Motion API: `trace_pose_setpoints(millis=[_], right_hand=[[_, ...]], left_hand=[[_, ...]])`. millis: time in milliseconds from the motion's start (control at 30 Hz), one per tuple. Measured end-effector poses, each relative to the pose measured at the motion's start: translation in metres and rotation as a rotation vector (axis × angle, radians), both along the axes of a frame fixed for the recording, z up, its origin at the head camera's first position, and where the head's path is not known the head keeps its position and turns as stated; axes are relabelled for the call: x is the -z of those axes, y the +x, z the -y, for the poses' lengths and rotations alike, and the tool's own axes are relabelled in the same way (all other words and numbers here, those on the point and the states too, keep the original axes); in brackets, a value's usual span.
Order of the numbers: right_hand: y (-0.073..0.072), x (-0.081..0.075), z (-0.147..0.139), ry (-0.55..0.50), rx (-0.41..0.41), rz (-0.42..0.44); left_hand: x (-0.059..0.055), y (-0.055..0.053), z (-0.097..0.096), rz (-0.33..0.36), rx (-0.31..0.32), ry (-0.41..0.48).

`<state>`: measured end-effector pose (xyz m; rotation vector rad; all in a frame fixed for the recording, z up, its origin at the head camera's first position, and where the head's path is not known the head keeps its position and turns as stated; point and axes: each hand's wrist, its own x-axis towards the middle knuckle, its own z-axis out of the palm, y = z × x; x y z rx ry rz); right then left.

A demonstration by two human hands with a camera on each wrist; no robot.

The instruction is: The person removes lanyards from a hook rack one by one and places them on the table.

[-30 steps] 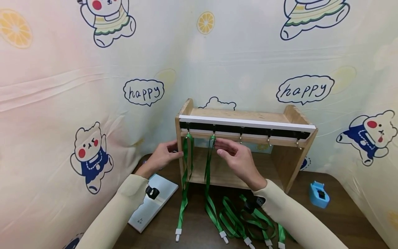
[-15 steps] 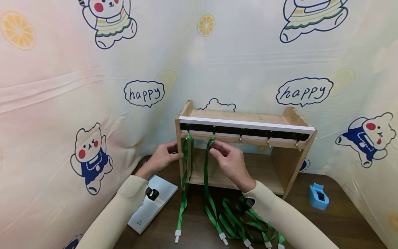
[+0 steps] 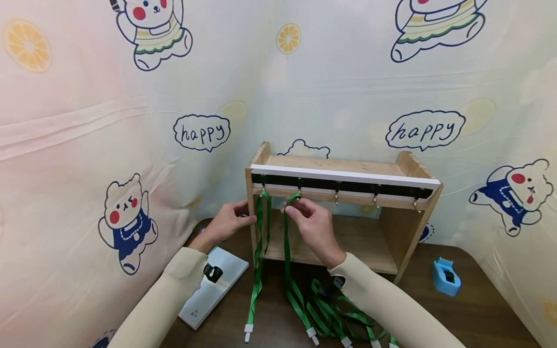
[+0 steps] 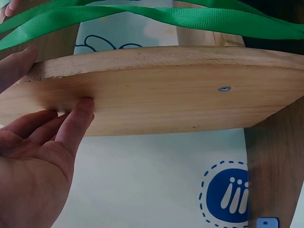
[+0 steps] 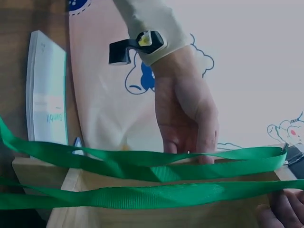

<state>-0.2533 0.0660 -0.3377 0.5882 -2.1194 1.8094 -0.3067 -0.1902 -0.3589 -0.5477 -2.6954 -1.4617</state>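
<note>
A small wooden shelf (image 3: 391,237) stands at the back of the table, with a row of metal hooks (image 3: 336,195) along its front rail. My left hand (image 3: 226,223) holds its left side panel (image 4: 166,99), thumb at the front edge and fingers against the outer face. From the leftmost hook hangs one green lanyard (image 3: 259,227), its white clip below. At the second hook, my right hand (image 3: 315,231) pinches the upper loop of another green lanyard (image 3: 286,241). My right fingertips (image 5: 284,209) are partly cut off in the right wrist view.
Several more green lanyards (image 3: 319,311) lie in a loose pile under my right forearm. A flat white box (image 3: 217,285) lies to the left, beneath my left forearm. A blue object (image 3: 446,276) sits at the right, and a printed cloth (image 3: 330,87) hangs behind the shelf.
My right hand has moved left to the second lanyard and now pinches its top, drawing the loop slightly left. My left hand stays on the shelf panel.
</note>
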Motion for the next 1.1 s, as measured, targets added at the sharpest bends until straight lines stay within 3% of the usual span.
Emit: trace_pose_setpoints(millis=[167, 467, 1100], right_hand=[[0.000, 0.001, 0.003, -0.045, -0.017, 0.027], [0.001, 0.002, 0.004, -0.045, -0.017, -0.098], [0.017, 0.009, 0.001, -0.133, -0.118, -0.016]], left_hand=[[0.002, -0.001, 0.001, -0.007, 0.005, -0.001], [-0.001, -0.001, 0.001, 0.000, 0.012, 0.002], [0.000, -0.002, 0.003, -0.002, 0.025, 0.012]])
